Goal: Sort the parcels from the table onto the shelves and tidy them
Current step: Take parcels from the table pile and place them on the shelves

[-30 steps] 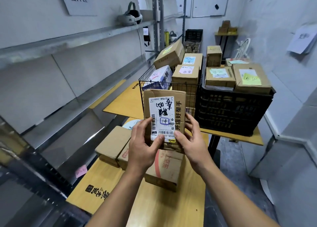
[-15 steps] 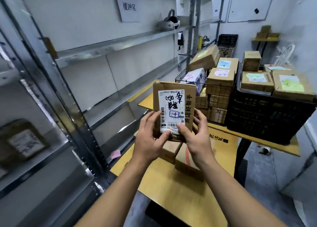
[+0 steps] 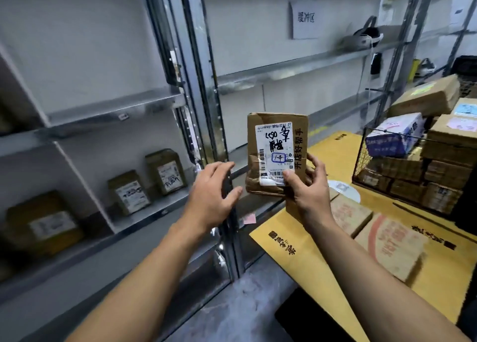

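Right hand holds one parcel up in front of the shelves.

The right hand (image 3: 307, 189) grips the parcel (image 3: 277, 132) by its lower right corner, thumb curled over the white label (image 3: 275, 150), fingers wrapped behind; the parcel stands upright in the air, above the table's (image 3: 296, 259) left edge. The left hand (image 3: 211, 197) is spread wide and holds nothing, its thumb just beside the parcel's lower left corner. On the shelves (image 3: 103, 111), three shelved parcels (image 3: 165, 172) stand along the lower board at left. Two boxes (image 3: 387, 243) lie near the table's front edge, a wire basket (image 3: 361, 161) behind them.
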### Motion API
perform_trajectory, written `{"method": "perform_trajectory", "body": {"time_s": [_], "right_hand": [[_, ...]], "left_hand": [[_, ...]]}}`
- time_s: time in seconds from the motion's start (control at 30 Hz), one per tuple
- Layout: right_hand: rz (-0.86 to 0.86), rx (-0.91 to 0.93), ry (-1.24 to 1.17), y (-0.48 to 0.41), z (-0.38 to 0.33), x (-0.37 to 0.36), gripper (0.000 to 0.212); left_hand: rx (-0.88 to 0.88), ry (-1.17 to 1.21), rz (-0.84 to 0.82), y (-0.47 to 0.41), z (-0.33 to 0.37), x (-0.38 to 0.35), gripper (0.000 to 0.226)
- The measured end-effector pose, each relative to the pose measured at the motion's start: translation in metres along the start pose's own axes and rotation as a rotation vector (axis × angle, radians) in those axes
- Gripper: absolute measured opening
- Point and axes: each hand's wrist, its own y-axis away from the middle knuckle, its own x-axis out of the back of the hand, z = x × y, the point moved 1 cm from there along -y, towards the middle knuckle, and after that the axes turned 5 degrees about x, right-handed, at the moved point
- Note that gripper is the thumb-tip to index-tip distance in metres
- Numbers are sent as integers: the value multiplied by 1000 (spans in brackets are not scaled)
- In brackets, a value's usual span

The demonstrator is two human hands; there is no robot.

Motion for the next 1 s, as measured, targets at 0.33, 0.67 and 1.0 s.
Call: {"method": "perform_trajectory", "body": {"time_s": [0.33,0.67,1.0], "right_hand": [[-186,-2,-96,15,-5,-96,60],[-294,47,-164,5,-16,-164,54],[-403,111,-222,-58,-29,-255,66]], "left_hand": [[168,-639,-70,19,-70,108,56],[298,-676,-37,21,-101,159,56],[371,-601,92,-17,-134,186,55]]}}
